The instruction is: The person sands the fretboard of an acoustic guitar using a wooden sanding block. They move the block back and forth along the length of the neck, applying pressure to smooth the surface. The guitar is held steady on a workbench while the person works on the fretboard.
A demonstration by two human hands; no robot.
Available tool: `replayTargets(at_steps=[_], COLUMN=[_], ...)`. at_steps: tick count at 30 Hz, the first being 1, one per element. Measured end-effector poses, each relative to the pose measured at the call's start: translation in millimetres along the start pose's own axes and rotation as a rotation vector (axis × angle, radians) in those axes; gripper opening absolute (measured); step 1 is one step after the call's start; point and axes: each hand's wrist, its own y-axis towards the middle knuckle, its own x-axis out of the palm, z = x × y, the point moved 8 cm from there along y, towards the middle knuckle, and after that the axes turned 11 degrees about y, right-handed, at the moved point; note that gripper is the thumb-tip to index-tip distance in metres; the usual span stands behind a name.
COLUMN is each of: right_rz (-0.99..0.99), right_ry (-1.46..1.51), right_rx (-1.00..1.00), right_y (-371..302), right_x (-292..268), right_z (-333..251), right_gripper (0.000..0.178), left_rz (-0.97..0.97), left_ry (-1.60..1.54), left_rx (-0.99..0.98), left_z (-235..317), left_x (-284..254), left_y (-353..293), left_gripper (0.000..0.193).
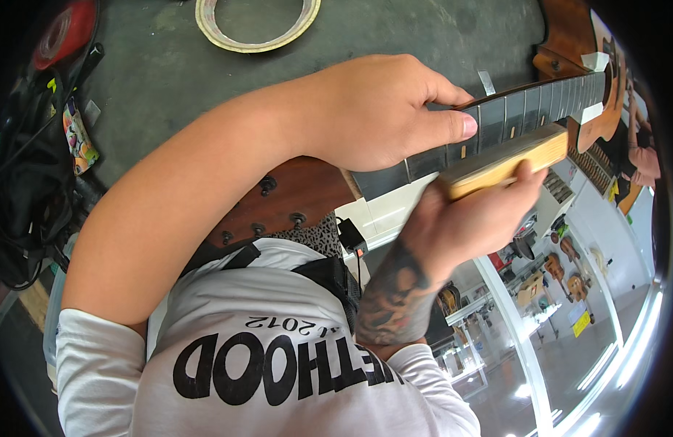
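Note:
A guitar neck point(526, 105) with a dark fretboard and metal frets runs across the upper right. My left hand point(380, 116) is closed around it, thumb on the fretboard and a finger over the far edge. In my right hand point(489, 218) is a pale wooden block point(511, 162), gripped along its near side. The block lies along the near edge of the fretboard; whether it touches cannot be made out. Below my left wrist shows the reddish-brown headstock point(307, 193) with dark tuning pegs. Pieces of pale tape point(588, 115) stick near where neck meets body.
A large tape ring point(258, 48) lies on the dark grey work surface point(154, 65). Black cables and bags point(23, 182) crowd the left edge, near a red round object point(60, 36). A black plug adapter point(352, 237) hangs by the headstock. Several guitars point(555, 268) hang in the background.

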Motion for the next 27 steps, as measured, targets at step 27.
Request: replayTargets(at_steps=[27], right_rz=[-0.04], right_ry=[-0.097], right_rx=[-0.129], right_y=[1.2], right_x=[-13.5], right_z=[6.5], right_gripper=[0.038], left_rz=[0.016], left_ry=[0.004], left_rx=[0.036], left_z=[0.2], left_x=[1.1], left_y=[1.5], left_gripper=[0.04])
